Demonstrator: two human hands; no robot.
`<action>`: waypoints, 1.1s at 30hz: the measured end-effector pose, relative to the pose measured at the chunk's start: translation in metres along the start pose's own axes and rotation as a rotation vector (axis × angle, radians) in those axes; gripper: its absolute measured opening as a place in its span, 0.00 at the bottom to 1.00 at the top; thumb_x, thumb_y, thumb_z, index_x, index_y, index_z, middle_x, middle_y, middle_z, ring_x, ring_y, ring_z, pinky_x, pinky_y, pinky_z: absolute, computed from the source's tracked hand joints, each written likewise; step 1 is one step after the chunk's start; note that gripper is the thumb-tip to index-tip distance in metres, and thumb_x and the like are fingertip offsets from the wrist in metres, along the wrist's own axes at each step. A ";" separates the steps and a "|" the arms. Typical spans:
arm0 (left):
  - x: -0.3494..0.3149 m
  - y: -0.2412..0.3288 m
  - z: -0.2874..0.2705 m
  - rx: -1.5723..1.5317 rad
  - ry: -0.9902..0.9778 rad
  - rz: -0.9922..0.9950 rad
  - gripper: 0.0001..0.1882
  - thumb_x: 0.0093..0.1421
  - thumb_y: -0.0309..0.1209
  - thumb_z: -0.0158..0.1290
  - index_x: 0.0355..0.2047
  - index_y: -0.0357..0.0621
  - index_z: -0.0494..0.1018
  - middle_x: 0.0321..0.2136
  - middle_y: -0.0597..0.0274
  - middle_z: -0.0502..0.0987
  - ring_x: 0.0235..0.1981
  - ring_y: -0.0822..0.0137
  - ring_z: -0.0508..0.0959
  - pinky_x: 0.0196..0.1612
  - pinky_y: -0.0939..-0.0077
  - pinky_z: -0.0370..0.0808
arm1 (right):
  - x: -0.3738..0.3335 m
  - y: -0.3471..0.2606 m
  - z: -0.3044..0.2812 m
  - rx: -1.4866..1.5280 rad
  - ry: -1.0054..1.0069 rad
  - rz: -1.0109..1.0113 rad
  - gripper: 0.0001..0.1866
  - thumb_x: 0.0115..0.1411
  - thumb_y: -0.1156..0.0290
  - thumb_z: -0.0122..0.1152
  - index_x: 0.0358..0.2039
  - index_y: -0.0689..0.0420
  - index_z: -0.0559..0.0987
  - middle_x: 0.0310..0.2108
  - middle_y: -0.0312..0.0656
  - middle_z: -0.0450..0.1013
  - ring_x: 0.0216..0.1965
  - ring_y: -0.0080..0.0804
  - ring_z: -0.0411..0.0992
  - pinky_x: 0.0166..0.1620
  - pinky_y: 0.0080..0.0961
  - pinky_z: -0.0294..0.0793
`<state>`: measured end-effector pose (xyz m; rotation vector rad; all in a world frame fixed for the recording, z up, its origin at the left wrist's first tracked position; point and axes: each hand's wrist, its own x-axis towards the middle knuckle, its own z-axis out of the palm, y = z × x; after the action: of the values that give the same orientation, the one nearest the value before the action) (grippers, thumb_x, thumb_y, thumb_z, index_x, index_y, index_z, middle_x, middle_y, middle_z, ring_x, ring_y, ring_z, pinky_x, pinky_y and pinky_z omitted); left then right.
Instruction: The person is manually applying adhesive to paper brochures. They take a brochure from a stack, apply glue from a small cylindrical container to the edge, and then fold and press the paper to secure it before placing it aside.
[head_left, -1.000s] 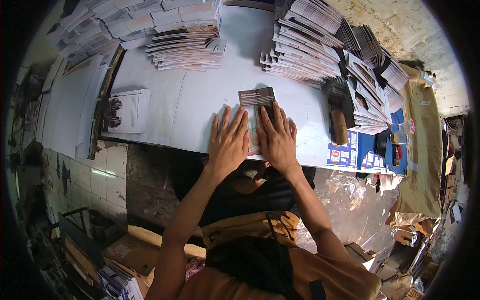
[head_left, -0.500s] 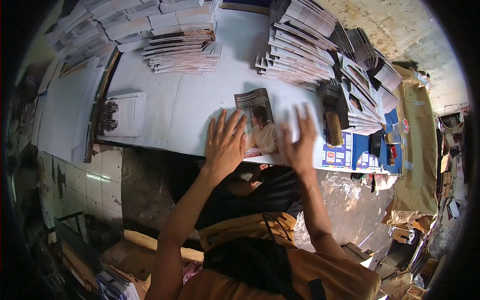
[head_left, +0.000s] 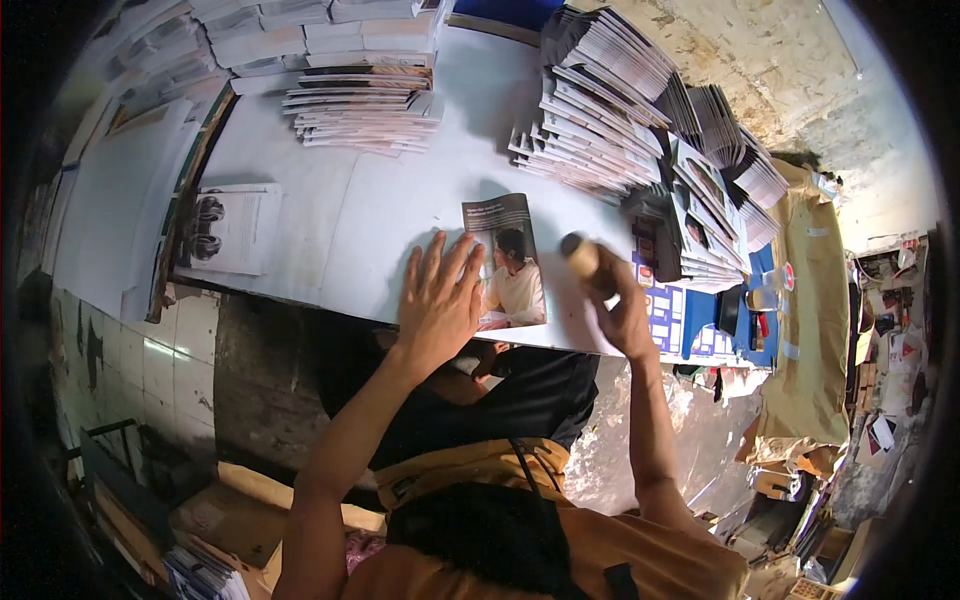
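Note:
A folded leaflet (head_left: 512, 270) with a dark printed top and a picture of a person in a pale top lies near the front edge of the white tabletop (head_left: 385, 225). My left hand (head_left: 440, 295) rests flat over its left edge, fingers spread and pointing away from me. To the right of the leaflet, my right hand (head_left: 625, 310) is closed around a short tan cylinder with a dark end (head_left: 582, 258), which looks like a wooden block. The cylinder is slightly blurred and apart from the leaflet.
Tall fanned piles of folded leaflets (head_left: 590, 130) stand at the back right, beside more leaflets (head_left: 705, 215). Another fanned pile (head_left: 360, 105) sits at the back left before stacked bundles (head_left: 270, 45). A small stack of printed sheets (head_left: 235, 230) lies left.
My right hand has picked up the tan cylinder from the right side of the table and brought it toward the leaflet. My left hand stays on the leaflet's left edge.

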<state>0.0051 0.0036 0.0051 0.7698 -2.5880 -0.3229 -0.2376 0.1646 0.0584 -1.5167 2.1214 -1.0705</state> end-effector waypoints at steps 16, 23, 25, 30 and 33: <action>0.004 0.004 0.000 0.033 -0.036 -0.001 0.29 0.66 0.36 0.52 0.67 0.44 0.65 0.69 0.55 0.60 0.71 0.44 0.57 0.70 0.38 0.56 | 0.109 0.017 0.031 -0.333 -0.123 -0.502 0.30 0.58 0.74 0.63 0.64 0.53 0.75 0.58 0.50 0.74 0.56 0.52 0.72 0.60 0.42 0.70; 0.057 0.023 -0.040 0.164 -0.547 -0.085 0.33 0.61 0.37 0.57 0.65 0.41 0.66 0.68 0.50 0.61 0.70 0.45 0.60 0.69 0.33 0.55 | -0.011 -0.006 -0.019 -0.219 -0.472 -0.337 0.34 0.56 0.74 0.67 0.65 0.47 0.74 0.59 0.40 0.74 0.57 0.46 0.72 0.61 0.44 0.69; 0.080 0.009 -0.027 0.109 -0.453 -0.012 0.36 0.52 0.36 0.61 0.63 0.41 0.69 0.68 0.47 0.60 0.72 0.42 0.56 0.70 0.29 0.51 | -0.017 -0.001 -0.018 -0.184 -0.419 -0.310 0.33 0.56 0.76 0.68 0.64 0.58 0.73 0.57 0.49 0.75 0.57 0.50 0.72 0.62 0.42 0.68; 0.120 0.014 -0.033 0.097 -0.592 0.535 0.42 0.41 0.37 0.64 0.60 0.41 0.69 0.68 0.43 0.61 0.75 0.39 0.48 0.73 0.32 0.43 | -0.024 0.037 0.001 0.008 0.244 -0.005 0.27 0.66 0.70 0.63 0.63 0.68 0.70 0.53 0.60 0.75 0.55 0.53 0.74 0.58 0.40 0.71; 0.116 -0.003 -0.047 0.171 -0.651 0.516 0.41 0.39 0.42 0.69 0.55 0.42 0.70 0.67 0.44 0.62 0.74 0.45 0.53 0.72 0.31 0.45 | -0.021 0.053 0.008 0.069 0.377 0.015 0.27 0.66 0.70 0.63 0.63 0.67 0.71 0.52 0.60 0.75 0.53 0.53 0.74 0.57 0.38 0.72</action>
<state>-0.0595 -0.0690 0.0836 -0.0001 -3.3287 -0.2122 -0.2597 0.1885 0.0114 -1.3488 2.3002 -1.5065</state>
